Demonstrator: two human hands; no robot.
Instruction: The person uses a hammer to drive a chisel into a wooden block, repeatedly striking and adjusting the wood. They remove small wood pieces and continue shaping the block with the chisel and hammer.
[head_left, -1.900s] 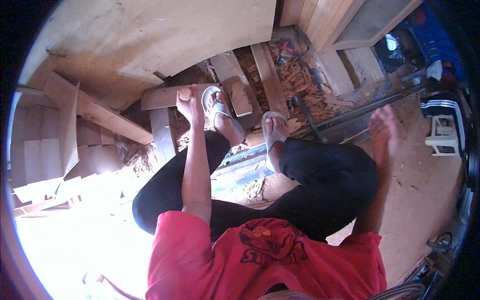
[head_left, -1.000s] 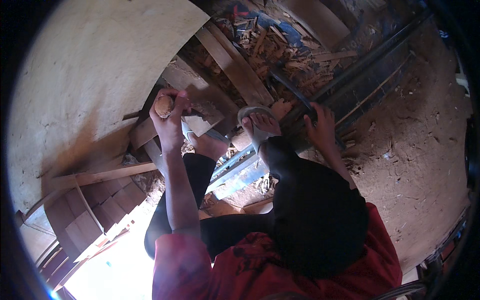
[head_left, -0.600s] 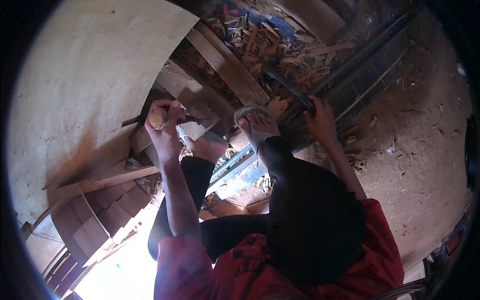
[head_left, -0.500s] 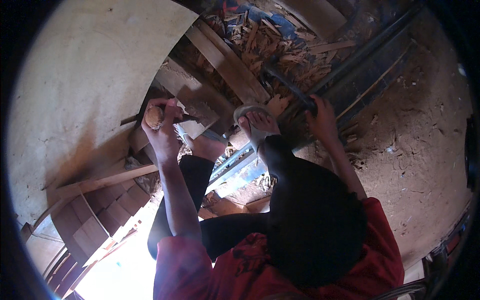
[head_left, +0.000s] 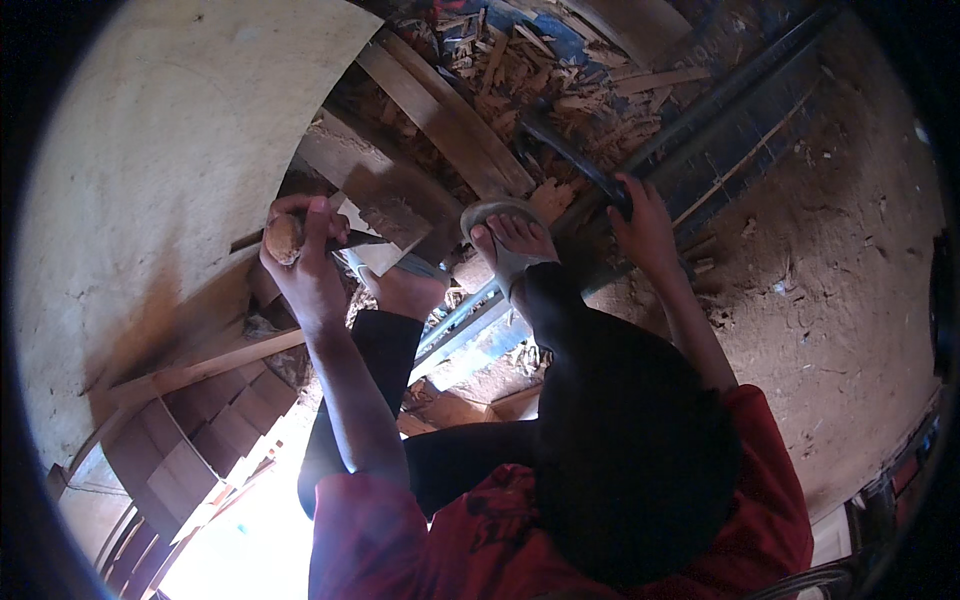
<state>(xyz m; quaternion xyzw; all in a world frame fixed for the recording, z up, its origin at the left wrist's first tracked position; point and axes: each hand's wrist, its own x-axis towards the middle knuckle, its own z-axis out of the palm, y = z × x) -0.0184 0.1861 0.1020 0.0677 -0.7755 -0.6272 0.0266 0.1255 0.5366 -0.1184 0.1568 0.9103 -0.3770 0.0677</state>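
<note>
I'm gripping a wooden-handled tool (head_left: 284, 240) with left fingers (head_left: 317, 220) at ten o'clock, a dark bar (head_left: 568, 150) with right fingers (head_left: 638, 196) at two.

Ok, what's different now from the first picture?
The right hand has moved leftward, in toward the feet, and taken hold of the black bar. A dark blade now shows beside the left hand, which still holds the wooden handle.

A round-ended brown wooden tool (head_left: 284, 240) with a dark, pointed blade is left of the middle, pointing right. A thin black bar (head_left: 570, 152), bent on top, slants above and right of the middle.
</note>
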